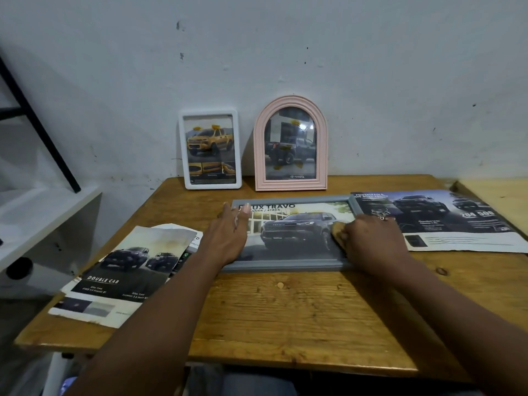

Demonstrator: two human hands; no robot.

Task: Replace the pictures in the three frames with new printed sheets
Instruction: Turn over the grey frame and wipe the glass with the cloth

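Frame [285, 264] lies flat, long axis parallel to the tabletop's [285, 310] far edge. Left hand [228, 232], fingers straight, pins its left end; right hand [371, 238] grips a cloth [338, 228] on its right end.

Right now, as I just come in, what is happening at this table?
A person is working on the grey rectangular picture frame, which lies flat on the wooden table with a car print inside. The left hand presses flat on its left end, while the right hand holds a small tan cloth against its front, seemingly wiping it. The white rectangular frame and the pink arched frame stand against the wall. Loose printed sheets lie on both sides.
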